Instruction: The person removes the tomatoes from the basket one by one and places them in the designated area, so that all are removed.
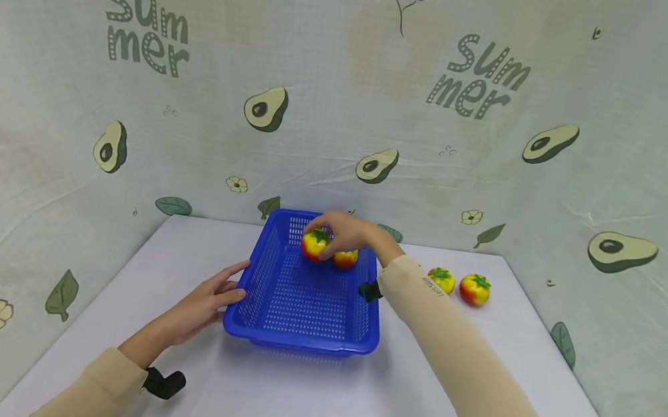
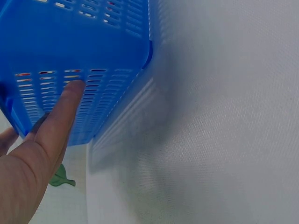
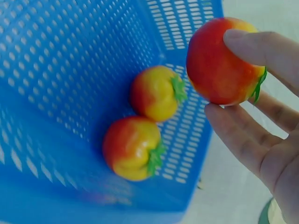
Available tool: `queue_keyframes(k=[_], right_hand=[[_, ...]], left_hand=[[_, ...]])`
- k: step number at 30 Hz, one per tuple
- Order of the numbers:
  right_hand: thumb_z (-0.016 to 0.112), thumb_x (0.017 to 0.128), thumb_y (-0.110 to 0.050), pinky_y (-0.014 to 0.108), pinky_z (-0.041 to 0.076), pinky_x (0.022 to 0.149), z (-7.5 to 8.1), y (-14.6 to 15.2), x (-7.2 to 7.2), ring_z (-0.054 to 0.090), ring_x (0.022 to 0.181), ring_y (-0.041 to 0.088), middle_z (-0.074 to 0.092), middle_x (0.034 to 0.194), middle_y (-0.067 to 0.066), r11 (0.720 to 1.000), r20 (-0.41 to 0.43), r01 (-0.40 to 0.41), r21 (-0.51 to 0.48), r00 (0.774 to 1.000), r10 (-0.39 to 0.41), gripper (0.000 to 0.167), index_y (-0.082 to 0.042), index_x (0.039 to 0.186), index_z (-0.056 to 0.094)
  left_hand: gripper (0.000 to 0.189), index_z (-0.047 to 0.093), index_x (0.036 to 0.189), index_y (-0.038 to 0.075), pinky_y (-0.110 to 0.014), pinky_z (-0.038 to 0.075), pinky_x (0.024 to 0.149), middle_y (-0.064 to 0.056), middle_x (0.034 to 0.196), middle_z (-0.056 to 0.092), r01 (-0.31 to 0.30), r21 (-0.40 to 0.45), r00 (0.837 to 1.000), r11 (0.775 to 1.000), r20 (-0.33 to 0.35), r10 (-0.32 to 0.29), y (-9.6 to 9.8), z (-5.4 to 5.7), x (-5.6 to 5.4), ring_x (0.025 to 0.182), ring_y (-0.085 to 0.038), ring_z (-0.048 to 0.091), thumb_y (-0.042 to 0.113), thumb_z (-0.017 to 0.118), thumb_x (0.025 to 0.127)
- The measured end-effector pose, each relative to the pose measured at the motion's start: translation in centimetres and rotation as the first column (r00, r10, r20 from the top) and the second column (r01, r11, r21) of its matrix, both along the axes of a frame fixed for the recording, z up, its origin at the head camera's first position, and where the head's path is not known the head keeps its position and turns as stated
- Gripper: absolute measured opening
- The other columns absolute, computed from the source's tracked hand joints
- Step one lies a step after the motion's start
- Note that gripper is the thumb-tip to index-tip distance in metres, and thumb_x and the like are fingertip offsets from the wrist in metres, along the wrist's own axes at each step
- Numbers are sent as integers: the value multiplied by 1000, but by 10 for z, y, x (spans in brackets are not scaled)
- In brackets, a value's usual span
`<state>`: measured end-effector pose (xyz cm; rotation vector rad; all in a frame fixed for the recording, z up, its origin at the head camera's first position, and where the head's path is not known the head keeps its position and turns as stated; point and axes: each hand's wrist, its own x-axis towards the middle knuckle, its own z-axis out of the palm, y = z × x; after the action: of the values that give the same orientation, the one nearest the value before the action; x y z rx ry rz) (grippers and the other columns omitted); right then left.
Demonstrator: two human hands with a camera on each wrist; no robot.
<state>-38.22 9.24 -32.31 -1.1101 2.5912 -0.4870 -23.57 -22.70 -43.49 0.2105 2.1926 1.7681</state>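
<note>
My right hand (image 1: 346, 232) holds a red-and-yellow tomato (image 3: 224, 60) with a green leafy top. The thumb lies on one side of it and the fingertips on the other. In the right wrist view, two similar tomatoes, an upper one (image 3: 156, 93) and a lower one (image 3: 133, 148), lie side by side in the blue basket (image 1: 300, 339). The head view shows one resting tomato (image 1: 345, 258); my right hand may cover the other. My left hand (image 1: 198, 306) touches the basket's left rim, and in the left wrist view a straight finger (image 2: 58, 114) lies along the slotted outer wall.
Two more tomatoes, a nearer one (image 1: 442, 281) partly behind the right sleeve and another (image 1: 474, 290), sit right of the basket on the white table (image 1: 183, 395). A printed cloth (image 1: 325, 53) hangs behind the table and along its sides.
</note>
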Motion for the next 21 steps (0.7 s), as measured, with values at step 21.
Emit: queue_keyframes(k=[21], right_hand=[[86,89,-20,50,57,100,41,84,25,60,124,33,62,140,9,998,-122,-19,-56,992,12,56,-16,142,67]], left_hand=[[72,19,171,29,-56,53,109,-27,164,38,-3,2,1000,1000,0,3,0,0,0,138,-42,55,32,58,111]])
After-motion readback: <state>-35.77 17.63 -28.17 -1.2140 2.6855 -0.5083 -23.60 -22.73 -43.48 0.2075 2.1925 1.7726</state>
